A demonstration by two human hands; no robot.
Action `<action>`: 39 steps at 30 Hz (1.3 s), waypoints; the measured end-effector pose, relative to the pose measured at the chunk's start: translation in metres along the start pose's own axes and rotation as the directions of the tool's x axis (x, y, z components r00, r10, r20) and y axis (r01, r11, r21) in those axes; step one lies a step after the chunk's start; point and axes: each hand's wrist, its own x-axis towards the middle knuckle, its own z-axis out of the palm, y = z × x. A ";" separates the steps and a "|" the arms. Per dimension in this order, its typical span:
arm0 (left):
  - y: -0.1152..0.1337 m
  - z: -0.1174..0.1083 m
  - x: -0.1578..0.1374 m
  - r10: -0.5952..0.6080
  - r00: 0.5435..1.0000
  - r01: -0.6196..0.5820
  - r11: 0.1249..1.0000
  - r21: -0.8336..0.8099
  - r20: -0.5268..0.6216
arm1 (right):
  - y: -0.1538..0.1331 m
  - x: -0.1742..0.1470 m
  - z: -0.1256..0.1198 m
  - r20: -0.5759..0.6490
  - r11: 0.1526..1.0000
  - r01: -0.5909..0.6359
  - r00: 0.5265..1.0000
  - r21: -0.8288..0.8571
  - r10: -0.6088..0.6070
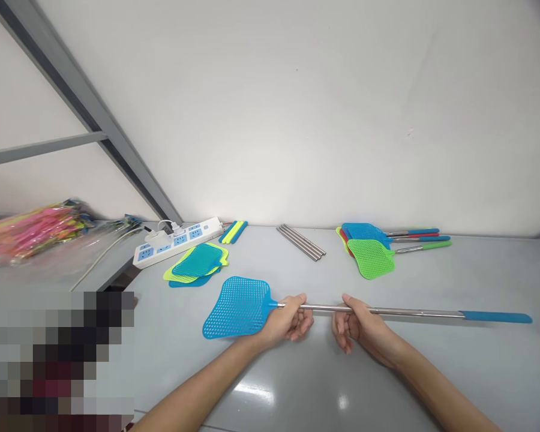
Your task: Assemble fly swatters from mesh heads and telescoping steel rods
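A blue fly swatter (pixel 238 307) with a long, extended metal rod lies level across both hands, just above the table. My left hand (pixel 290 319) is closed round the rod close to the perforated head. Farther right along the same rod, my right hand (pixel 357 321) pinches it between thumb and fingers. The blue grip (pixel 497 316) forms the rod's far right end. Behind the hands, several bare metal rods (pixel 301 241) lie side by side. Loose swatter heads (pixel 198 262) in blue and yellow-green are piled at the left, near blue and yellow grips (pixel 234 232).
Several short swatters, a green one (pixel 371 258) on top, lie at the back right. A white power strip (pixel 180 241) with plugs and cords stands at the back left. Plastic-bagged colourful items (pixel 36 234) are beyond the grey metal frame (pixel 117 150). A wall rises behind the table (pixel 432 372).
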 end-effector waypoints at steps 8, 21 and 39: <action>0.002 0.002 -0.001 -0.015 1.000 0.017 0.998 0.064 -0.026 | 0.002 0.001 0.000 0.011 1.000 0.001 1.000 0.018 -0.001; 0.006 0.011 -0.004 0.108 0.983 -0.074 0.974 0.214 -0.150 | 0.001 -0.001 -0.002 -0.146 0.993 0.050 0.989 0.107 -0.034; 0.003 0.005 -0.002 0.294 0.757 -0.281 0.953 0.115 -0.583 | -0.014 -0.003 -0.002 -0.375 0.999 -0.006 0.927 0.039 0.020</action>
